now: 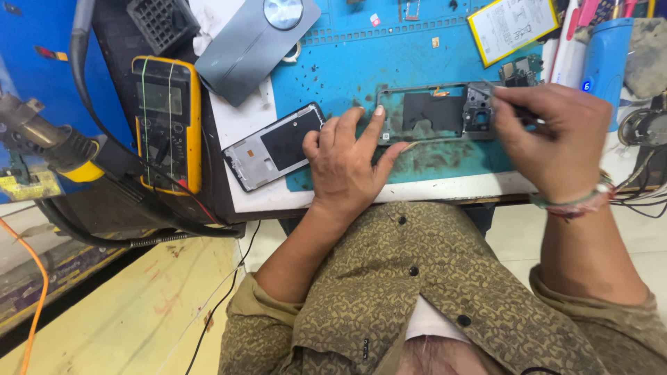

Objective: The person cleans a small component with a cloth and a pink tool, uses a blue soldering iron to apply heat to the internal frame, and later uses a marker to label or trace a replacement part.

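A dark phone middle frame (431, 111) lies flat on the blue work mat (361, 62). My left hand (347, 163) presses its left end down, fingers spread, index and middle fingertips on the frame's edge. My right hand (552, 135) is closed around a thin dark tool (517, 111) whose tip sits at the frame's right end, by the camera cut-out. Most of the tool is hidden in the fist.
A second phone frame with a dark plate (274, 147) lies left of my left hand. A grey phone back cover (253, 42), a yellow multimeter (169, 121), a hot-air handle (48, 146), a flat battery (511, 24) and a blue cylinder (604, 55) surround the mat.
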